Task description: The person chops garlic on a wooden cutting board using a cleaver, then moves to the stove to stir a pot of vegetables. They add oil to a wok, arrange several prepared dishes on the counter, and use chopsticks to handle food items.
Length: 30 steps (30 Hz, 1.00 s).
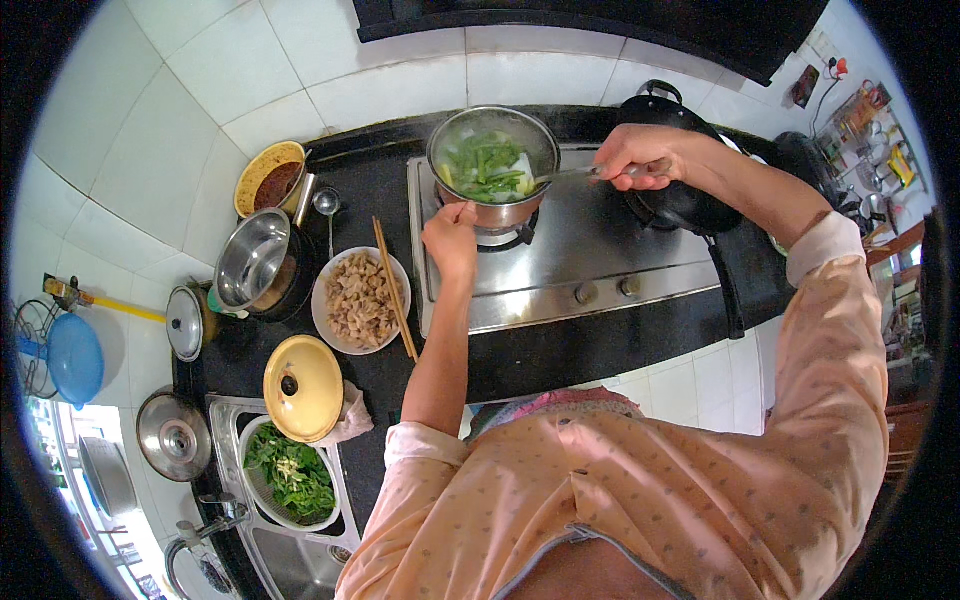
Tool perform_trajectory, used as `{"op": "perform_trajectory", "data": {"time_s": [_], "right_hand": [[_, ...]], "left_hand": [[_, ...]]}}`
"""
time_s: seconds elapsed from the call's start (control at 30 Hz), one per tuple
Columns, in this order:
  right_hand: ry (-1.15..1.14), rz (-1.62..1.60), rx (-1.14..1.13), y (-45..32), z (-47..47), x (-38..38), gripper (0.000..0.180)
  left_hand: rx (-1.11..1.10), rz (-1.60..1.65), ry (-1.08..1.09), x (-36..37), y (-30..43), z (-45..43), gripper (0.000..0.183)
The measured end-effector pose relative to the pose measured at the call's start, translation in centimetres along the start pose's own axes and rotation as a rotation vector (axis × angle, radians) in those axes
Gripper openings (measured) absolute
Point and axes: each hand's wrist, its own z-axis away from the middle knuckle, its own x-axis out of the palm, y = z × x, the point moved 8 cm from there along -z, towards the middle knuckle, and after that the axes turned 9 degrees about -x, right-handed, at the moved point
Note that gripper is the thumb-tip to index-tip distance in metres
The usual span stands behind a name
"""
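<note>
On the left burner sits a steel pot of green vegetables in steaming liquid. At the pot's near side my left hand has its fingertips closed on the edge; whether they grip a small handle there is hidden. My right hand is wrapped around the handle of a metal cooking utensil. Its working end reaches over the rim into the vegetables, so its shape cannot be told. Left of my left forearm is a white bowl of chopped, pale brown meat-like pieces, with wooden chopsticks across its right edge.
A black wok occupies the right burner, its handle jutting over the counter's front. Along the left stand a yellow pot, a steel basin, a ladle and a yellow lid. Leafy greens fill a colander at the sink.
</note>
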Motion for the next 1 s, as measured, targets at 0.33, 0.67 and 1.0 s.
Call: {"op": "perform_trajectory", "data": {"time_s": [0.33,0.67,1.0], "right_hand": [[0.167,0.225,-0.087,-3.1,5.3,0.4,0.008],[0.316,1.426,-0.679,-3.6,8.1,0.9,0.041],[0.302,1.985,-0.783,-2.9,-0.5,-3.2,0.054]], "left_hand": [[0.020,-0.040,0.029,-0.8,1.3,0.4,0.019],[-0.035,0.035,0.063,0.3,0.3,1.1,0.020],[-0.160,0.335,0.035,1.4,-1.2,1.8,0.012]]}}
